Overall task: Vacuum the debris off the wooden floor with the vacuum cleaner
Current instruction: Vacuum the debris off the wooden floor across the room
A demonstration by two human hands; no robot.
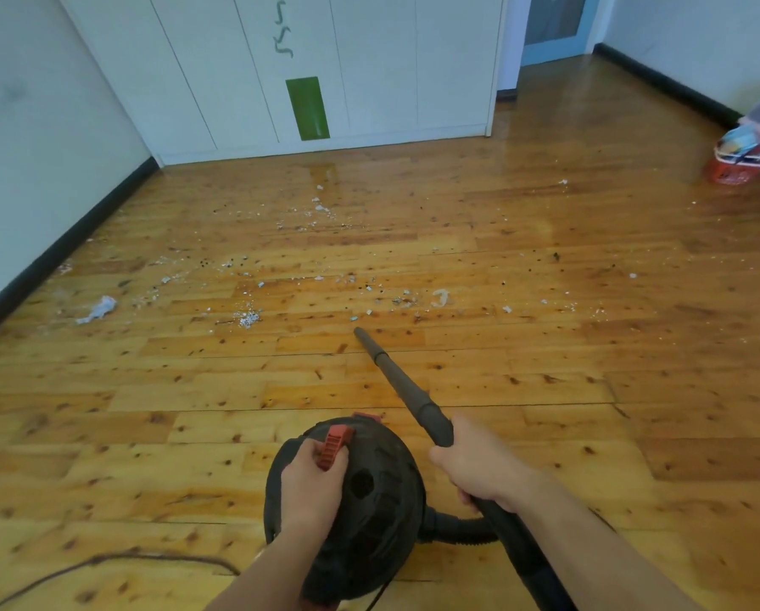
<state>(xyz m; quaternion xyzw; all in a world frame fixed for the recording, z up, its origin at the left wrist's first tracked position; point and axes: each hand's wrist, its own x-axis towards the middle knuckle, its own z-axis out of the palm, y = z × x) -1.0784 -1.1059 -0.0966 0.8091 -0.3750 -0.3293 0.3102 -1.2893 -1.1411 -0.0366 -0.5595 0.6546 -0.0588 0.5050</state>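
Looking down from the head, the left hand (312, 482) sits on top of the round black vacuum (382, 513), with its fingers curled on the red handle (335, 445). The right hand (484, 471) is wrapped tight round the tube (398, 383). The tube points ahead, and its tip is low by the floor (545, 434). I cannot tell if it touches. The debris (249, 318) lies just past the tip in a wide band of white crumbs and dark specks. A crumpled paper (98, 308) sits far left, near the wall.

Here is what could go wrong, I think. The paper looks big and may block the thin tip. The cord (105, 562) lies loose at the left, so pulling the vacuum along may snag it. The hose (457, 529) bends hard by the right wrist, and a strong tug may tip the vacuum. Bits near the basket (733, 165) on the right are easy to miss.
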